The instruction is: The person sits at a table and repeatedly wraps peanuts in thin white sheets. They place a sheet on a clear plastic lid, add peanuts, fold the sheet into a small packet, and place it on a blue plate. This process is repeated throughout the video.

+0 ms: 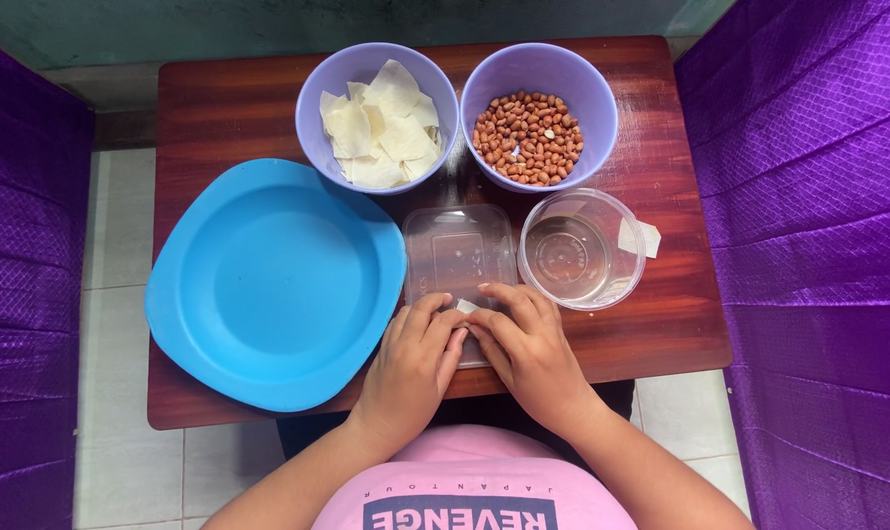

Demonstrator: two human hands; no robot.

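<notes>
White scrap [465, 306] half-hidden between fingertips [458, 334]

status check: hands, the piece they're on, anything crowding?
Left hand and right hand together pinch small white wrapper piece over clear rectangular plastic lid. Round clear water tub close right; blue plastic plate left.

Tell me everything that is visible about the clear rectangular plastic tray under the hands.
The clear rectangular plastic tray is shallow, see-through, with rounded corners; the dark wooden table shows through it. It lies flat, between the big blue plastic plate and the round clear plastic container. Its far part looks empty. The left hand and right hand cover its near end, fingertips pressing a small white piece there.
</notes>
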